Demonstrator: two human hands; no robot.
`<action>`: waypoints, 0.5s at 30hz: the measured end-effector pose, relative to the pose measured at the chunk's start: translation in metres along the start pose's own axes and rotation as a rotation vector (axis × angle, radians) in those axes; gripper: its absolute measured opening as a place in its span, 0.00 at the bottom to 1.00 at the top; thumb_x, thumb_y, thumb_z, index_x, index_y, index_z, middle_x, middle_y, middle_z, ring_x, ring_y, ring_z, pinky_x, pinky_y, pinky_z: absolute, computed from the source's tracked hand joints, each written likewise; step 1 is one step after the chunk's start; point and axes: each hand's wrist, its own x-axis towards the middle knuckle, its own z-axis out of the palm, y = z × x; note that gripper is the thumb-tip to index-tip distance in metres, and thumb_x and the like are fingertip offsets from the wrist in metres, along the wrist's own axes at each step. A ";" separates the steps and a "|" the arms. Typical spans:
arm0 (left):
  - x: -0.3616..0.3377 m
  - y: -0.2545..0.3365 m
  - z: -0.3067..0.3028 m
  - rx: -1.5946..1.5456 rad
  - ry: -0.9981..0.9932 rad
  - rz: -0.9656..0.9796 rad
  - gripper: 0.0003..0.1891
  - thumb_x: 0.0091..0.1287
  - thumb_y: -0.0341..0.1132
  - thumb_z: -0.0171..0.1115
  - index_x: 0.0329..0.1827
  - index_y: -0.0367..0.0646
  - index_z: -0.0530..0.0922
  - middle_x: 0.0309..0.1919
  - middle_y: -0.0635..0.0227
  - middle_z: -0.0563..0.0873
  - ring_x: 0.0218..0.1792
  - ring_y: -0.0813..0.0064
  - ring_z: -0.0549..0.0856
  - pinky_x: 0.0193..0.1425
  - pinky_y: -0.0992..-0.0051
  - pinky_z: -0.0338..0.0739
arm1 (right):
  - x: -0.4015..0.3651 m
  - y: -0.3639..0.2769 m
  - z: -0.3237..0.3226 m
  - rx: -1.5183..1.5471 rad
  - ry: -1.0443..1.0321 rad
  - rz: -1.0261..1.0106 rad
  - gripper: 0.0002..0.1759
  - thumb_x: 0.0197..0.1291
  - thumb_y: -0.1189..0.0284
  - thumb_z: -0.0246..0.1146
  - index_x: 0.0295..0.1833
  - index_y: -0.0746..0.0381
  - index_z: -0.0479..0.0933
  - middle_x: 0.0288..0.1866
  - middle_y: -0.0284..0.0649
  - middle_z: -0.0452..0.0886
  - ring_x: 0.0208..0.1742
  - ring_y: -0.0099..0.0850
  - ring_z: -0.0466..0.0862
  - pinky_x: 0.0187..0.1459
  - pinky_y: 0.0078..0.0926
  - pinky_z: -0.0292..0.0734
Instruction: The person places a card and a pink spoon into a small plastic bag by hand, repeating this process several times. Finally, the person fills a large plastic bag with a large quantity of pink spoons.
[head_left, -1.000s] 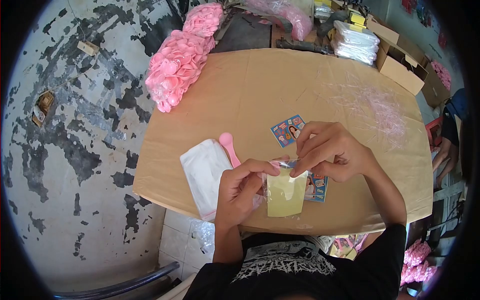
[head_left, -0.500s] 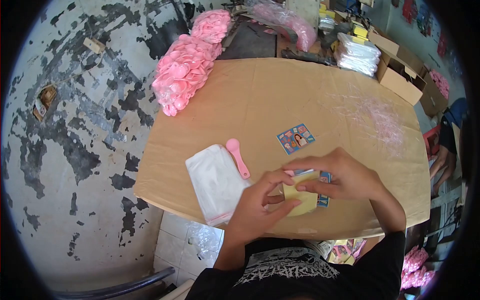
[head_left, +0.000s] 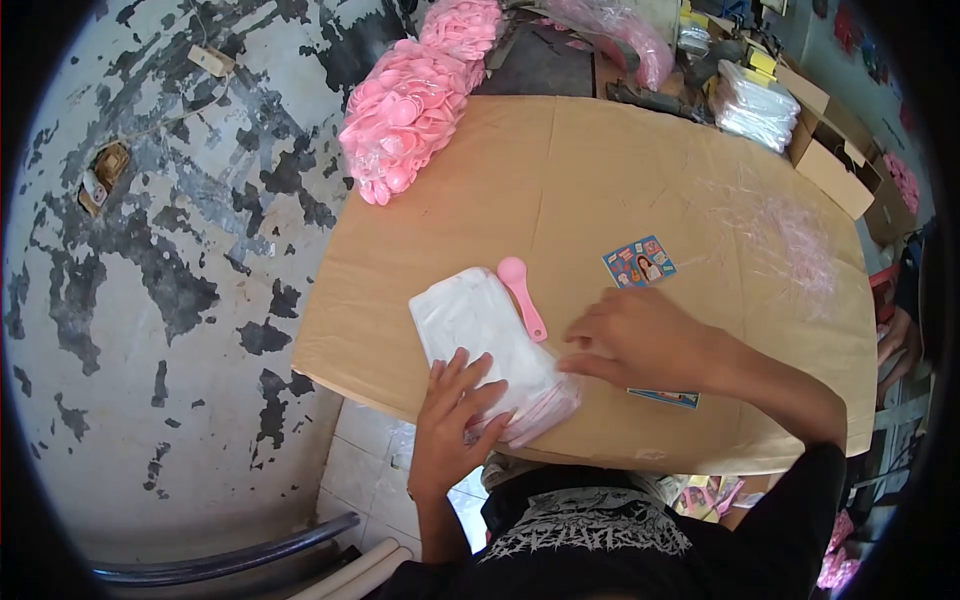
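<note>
My left hand (head_left: 455,400) lies with fingers spread on the near end of the stack of plastic bags (head_left: 470,320), whose long axis runs far-left to near-right. My right hand (head_left: 640,345) rests just right of it, fingers flat together and pointing at the pink spoon (head_left: 522,297).

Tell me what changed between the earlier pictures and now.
The left hand let go of the yellowish packet and moved left onto the white stack of plastic bags. The right hand went down flat; the packet is hidden. The pink plastic spoon stayed.
</note>
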 end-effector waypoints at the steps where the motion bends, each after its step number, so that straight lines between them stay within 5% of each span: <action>1: -0.002 0.000 0.000 -0.001 0.004 -0.002 0.20 0.54 0.29 0.73 0.52 0.44 0.86 0.65 0.58 0.80 0.74 0.51 0.69 0.78 0.49 0.54 | 0.013 -0.002 0.011 0.045 -0.078 0.056 0.15 0.64 0.59 0.67 0.41 0.60 0.85 0.32 0.42 0.86 0.36 0.40 0.85 0.43 0.38 0.79; 3: -0.005 -0.001 0.000 0.023 0.032 0.012 0.17 0.57 0.32 0.74 0.51 0.45 0.85 0.64 0.59 0.81 0.72 0.51 0.72 0.76 0.47 0.59 | 0.035 -0.005 0.023 0.128 -0.238 0.154 0.15 0.65 0.59 0.66 0.40 0.61 0.84 0.31 0.42 0.86 0.34 0.41 0.86 0.41 0.38 0.79; 9: -0.015 -0.004 0.011 0.064 0.150 0.068 0.11 0.58 0.27 0.72 0.45 0.46 0.87 0.53 0.64 0.87 0.64 0.55 0.81 0.73 0.47 0.64 | 0.041 0.010 0.030 0.334 -0.270 0.098 0.15 0.66 0.61 0.65 0.40 0.64 0.84 0.32 0.45 0.87 0.32 0.39 0.87 0.39 0.35 0.79; 12: -0.012 0.001 0.009 0.038 0.150 0.045 0.09 0.59 0.26 0.71 0.42 0.46 0.88 0.51 0.65 0.87 0.62 0.57 0.82 0.72 0.46 0.67 | 0.031 0.022 0.035 0.301 -0.056 -0.010 0.14 0.68 0.63 0.63 0.43 0.64 0.84 0.31 0.44 0.86 0.31 0.37 0.86 0.37 0.32 0.78; 15: -0.013 -0.001 0.007 0.021 0.110 0.018 0.08 0.60 0.31 0.72 0.42 0.46 0.88 0.52 0.64 0.87 0.64 0.57 0.81 0.74 0.46 0.64 | 0.015 0.019 -0.003 0.372 0.012 0.136 0.12 0.69 0.67 0.62 0.46 0.64 0.84 0.29 0.44 0.85 0.29 0.34 0.85 0.36 0.30 0.77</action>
